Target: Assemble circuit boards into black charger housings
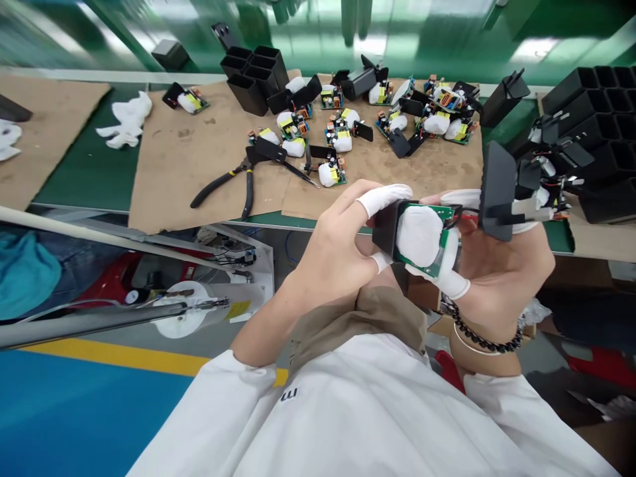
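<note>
My left hand (pixel 338 245), with white finger cots on thumb and forefinger, is closed around a black plastic housing (pixel 385 228). Partly inside the housing's mouth sits a green circuit board (pixel 434 265) with a thick white pad (pixel 420 235) on its face. My right hand (pixel 501 271), also in finger cots, pinches the board's outer end. Black wires run from the board to a black end cap with plug pins (pixel 498 192), which rests against my right fingers. How far the board reaches into the housing is hidden.
Cardboard (pixel 169 179) covers the green bench, holding several circuit boards (pixel 342 136) with white pads and black caps. Pliers (pixel 248 172) lie left of them. Black housings stand grouped at the back (pixel 253 76) and at the right (pixel 601 132). White scraps (pixel 126 119) lie left.
</note>
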`<action>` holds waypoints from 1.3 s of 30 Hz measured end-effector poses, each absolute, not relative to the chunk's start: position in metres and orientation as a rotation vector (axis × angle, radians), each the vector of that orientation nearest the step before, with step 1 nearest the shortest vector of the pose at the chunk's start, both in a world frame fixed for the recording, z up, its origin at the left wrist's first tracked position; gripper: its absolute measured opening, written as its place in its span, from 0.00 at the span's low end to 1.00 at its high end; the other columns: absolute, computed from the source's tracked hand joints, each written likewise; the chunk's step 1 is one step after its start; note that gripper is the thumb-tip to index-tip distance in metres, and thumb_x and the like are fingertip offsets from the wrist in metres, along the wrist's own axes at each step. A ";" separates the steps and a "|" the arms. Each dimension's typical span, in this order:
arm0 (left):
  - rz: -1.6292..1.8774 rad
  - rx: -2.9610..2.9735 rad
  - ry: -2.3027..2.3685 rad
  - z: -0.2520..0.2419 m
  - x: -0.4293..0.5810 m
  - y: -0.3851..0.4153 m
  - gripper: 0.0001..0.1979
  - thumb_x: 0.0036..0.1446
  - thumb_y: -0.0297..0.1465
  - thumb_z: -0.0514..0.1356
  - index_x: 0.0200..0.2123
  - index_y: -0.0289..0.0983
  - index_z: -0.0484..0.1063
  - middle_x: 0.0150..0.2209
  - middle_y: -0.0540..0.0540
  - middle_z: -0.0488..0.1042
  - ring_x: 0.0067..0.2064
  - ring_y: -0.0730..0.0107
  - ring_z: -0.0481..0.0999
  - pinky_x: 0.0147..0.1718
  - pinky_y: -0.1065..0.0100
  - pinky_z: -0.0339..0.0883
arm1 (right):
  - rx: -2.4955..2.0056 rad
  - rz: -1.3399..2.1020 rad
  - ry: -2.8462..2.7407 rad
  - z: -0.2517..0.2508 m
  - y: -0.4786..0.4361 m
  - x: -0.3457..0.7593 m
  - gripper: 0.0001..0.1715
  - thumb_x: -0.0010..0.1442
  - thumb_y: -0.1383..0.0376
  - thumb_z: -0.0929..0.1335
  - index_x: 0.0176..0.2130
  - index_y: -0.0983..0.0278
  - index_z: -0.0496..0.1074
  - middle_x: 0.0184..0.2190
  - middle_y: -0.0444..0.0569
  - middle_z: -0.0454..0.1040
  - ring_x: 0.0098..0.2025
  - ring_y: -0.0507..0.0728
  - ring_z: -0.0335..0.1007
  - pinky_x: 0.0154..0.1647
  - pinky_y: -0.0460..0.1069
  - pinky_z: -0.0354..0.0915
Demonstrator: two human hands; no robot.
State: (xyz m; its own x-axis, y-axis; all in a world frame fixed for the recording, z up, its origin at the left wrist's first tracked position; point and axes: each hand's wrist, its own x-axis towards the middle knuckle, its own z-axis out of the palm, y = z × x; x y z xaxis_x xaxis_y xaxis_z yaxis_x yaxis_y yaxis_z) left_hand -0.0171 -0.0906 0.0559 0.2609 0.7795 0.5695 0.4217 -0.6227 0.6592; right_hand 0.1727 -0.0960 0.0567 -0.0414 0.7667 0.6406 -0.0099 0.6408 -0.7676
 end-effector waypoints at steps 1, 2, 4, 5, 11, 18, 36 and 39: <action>1.316 2.156 1.085 0.055 -0.017 -0.090 0.26 0.55 0.23 0.64 0.58 0.41 0.75 0.54 0.43 0.79 0.54 0.55 0.80 0.49 0.58 0.79 | -0.695 0.713 -1.494 0.057 -0.097 0.172 0.33 0.48 0.72 0.82 0.51 0.50 0.81 0.48 0.42 0.83 0.49 0.62 0.83 0.53 0.59 0.82; 1.320 2.148 1.076 0.055 -0.017 -0.090 0.26 0.55 0.23 0.64 0.58 0.41 0.75 0.54 0.43 0.79 0.54 0.55 0.80 0.49 0.58 0.79 | -0.728 0.718 -1.497 0.057 -0.098 0.172 0.32 0.50 0.71 0.82 0.51 0.49 0.80 0.48 0.42 0.83 0.49 0.62 0.83 0.53 0.59 0.81; 1.325 2.129 1.056 0.054 -0.017 -0.089 0.25 0.55 0.23 0.64 0.57 0.40 0.75 0.53 0.42 0.79 0.54 0.56 0.81 0.49 0.58 0.79 | -0.788 0.726 -1.515 0.058 -0.099 0.172 0.29 0.52 0.71 0.80 0.50 0.48 0.79 0.47 0.43 0.82 0.49 0.62 0.82 0.52 0.59 0.81; 1.326 2.118 1.046 0.053 -0.017 -0.089 0.25 0.55 0.23 0.64 0.57 0.40 0.75 0.53 0.42 0.79 0.53 0.56 0.81 0.49 0.58 0.79 | -0.806 0.727 -1.522 0.058 -0.099 0.172 0.28 0.52 0.71 0.79 0.50 0.48 0.79 0.46 0.43 0.82 0.49 0.62 0.81 0.52 0.59 0.80; 1.392 2.061 1.033 0.051 -0.017 -0.089 0.25 0.55 0.22 0.65 0.56 0.42 0.76 0.52 0.44 0.80 0.53 0.56 0.81 0.48 0.58 0.80 | -0.796 0.815 -1.533 0.060 -0.101 0.171 0.28 0.53 0.75 0.75 0.50 0.52 0.78 0.49 0.46 0.75 0.53 0.59 0.75 0.55 0.56 0.76; 1.375 2.013 1.022 0.040 -0.016 -0.089 0.24 0.55 0.22 0.64 0.55 0.42 0.77 0.51 0.44 0.80 0.52 0.56 0.81 0.47 0.58 0.79 | -0.932 0.930 -1.734 0.067 -0.106 0.179 0.31 0.57 0.75 0.74 0.55 0.52 0.71 0.54 0.45 0.72 0.56 0.58 0.73 0.55 0.55 0.74; 1.307 1.898 1.068 0.025 -0.016 -0.093 0.28 0.47 0.22 0.65 0.54 0.41 0.78 0.47 0.45 0.79 0.45 0.62 0.79 0.40 0.64 0.75 | -0.929 1.070 -2.098 0.074 -0.095 0.189 0.36 0.60 0.72 0.72 0.64 0.52 0.66 0.65 0.48 0.70 0.68 0.64 0.69 0.68 0.64 0.73; 1.274 1.842 1.103 0.023 -0.015 -0.095 0.28 0.46 0.21 0.64 0.53 0.39 0.78 0.48 0.44 0.79 0.48 0.60 0.78 0.42 0.64 0.74 | -0.906 1.078 -2.012 0.069 -0.097 0.190 0.39 0.58 0.68 0.76 0.65 0.52 0.66 0.65 0.48 0.72 0.68 0.65 0.70 0.68 0.63 0.73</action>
